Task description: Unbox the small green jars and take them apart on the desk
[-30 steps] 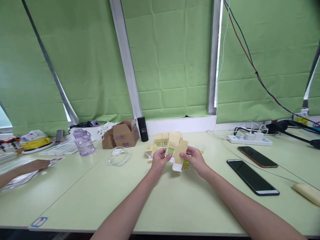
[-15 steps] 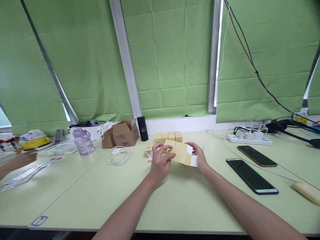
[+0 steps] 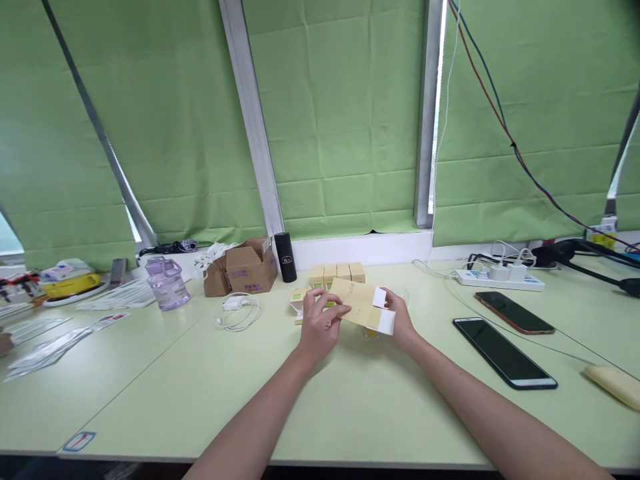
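Note:
Between my hands, above the table, is a pale yellow cardboard box (image 3: pixel 359 301) with white flaps at its right end. It looks flattened. My left hand (image 3: pixel 321 323) grips its left end, fingers over the front face. At the right end my right hand (image 3: pixel 397 317) holds it near the white flaps, its fingers partly hidden behind the card. Just behind the hands, several small yellow boxes (image 3: pixel 344 271) stand in a row. A small white and green box (image 3: pixel 299 299) sits left of them, partly covered by my left hand. Something small and yellow (image 3: pixel 371 333) shows beneath the held box.
A brown carton (image 3: pixel 250 268), black tumbler (image 3: pixel 285 257), purple bottle (image 3: pixel 167 285) and white charger cable (image 3: pixel 237 312) are to the left. Two phones (image 3: pixel 505 352) and a power strip (image 3: pixel 500 279) lie right. Another person's hand (image 3: pixel 5 343) is at the far left edge.
The held box has tilted slightly, its right end turning a little, and my right fingers have shifted behind the flaps. At far left, the other person's hand has drawn back toward the edge.

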Action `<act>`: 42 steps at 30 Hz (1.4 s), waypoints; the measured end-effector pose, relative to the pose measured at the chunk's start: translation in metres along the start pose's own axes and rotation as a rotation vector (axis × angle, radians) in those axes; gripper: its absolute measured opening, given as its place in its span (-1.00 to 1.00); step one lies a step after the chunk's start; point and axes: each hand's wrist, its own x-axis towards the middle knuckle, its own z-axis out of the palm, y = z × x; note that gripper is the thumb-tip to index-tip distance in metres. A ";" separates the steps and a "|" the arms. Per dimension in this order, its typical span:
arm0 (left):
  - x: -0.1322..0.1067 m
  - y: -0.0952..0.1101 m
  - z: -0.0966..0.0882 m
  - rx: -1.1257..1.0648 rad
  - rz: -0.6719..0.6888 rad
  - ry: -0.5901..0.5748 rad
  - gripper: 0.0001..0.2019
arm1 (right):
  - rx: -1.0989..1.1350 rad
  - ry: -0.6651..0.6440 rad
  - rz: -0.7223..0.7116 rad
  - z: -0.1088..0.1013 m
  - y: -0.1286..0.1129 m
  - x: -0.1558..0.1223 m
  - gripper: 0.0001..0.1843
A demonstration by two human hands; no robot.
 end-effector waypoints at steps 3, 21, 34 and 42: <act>0.003 -0.001 0.002 -0.053 -0.095 0.102 -0.83 | -0.135 0.038 -0.079 0.002 -0.006 -0.005 -0.71; 0.028 -0.114 -0.057 -0.003 -0.964 0.515 -0.62 | -0.295 0.023 -0.114 -0.004 0.008 -0.001 -0.64; 0.018 -0.126 -0.087 0.504 -1.074 0.298 -0.71 | -0.330 0.011 -0.104 -0.004 0.009 -0.001 -0.62; 0.009 -0.132 -0.071 0.558 -1.104 0.072 -0.69 | -0.349 -0.004 -0.102 -0.003 0.009 -0.001 -0.64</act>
